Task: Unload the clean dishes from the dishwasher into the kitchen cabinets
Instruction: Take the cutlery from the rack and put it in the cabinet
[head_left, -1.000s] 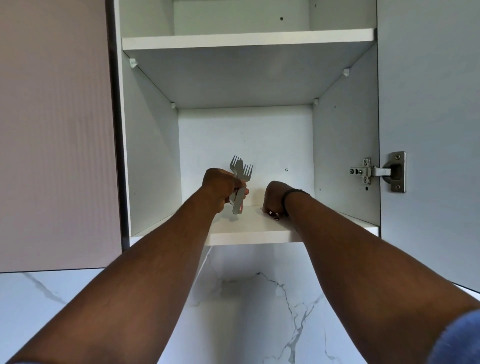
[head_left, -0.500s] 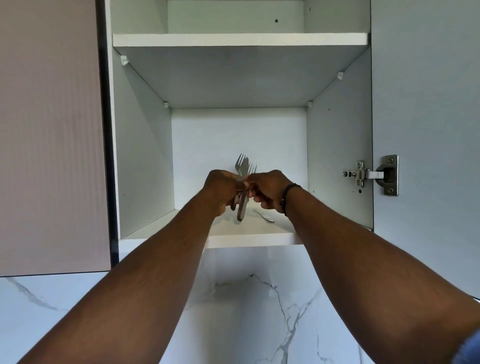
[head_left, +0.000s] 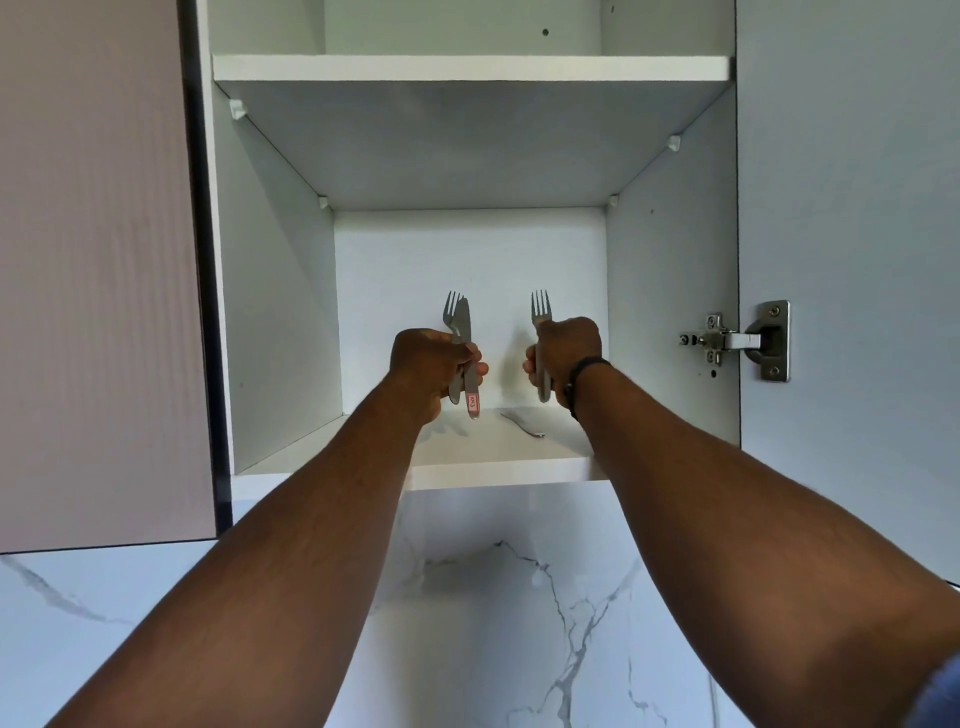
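Observation:
Both my arms reach up into an open white wall cabinet. My left hand (head_left: 434, 366) is closed around a fork and a knife (head_left: 464, 332), held upright above the lower shelf (head_left: 498, 470); the knife handle carries a small pink label. My right hand (head_left: 566, 358) grips a single fork (head_left: 541, 312), tines up, a hand's width to the right. One more piece of cutlery (head_left: 522, 424) lies flat on the shelf between and below the hands; only its handle end shows.
The upper shelf (head_left: 467, 67) spans the cabinet above. The open door (head_left: 852, 260) stands at right with a metal hinge (head_left: 737, 340). A closed pinkish door (head_left: 93, 260) is at left. A marble-patterned wall (head_left: 498, 597) lies below the cabinet.
My right hand left the shelf, met my left hand, took one fork from the bundle and moved right with it. A piece of cutlery now lies on the shelf.

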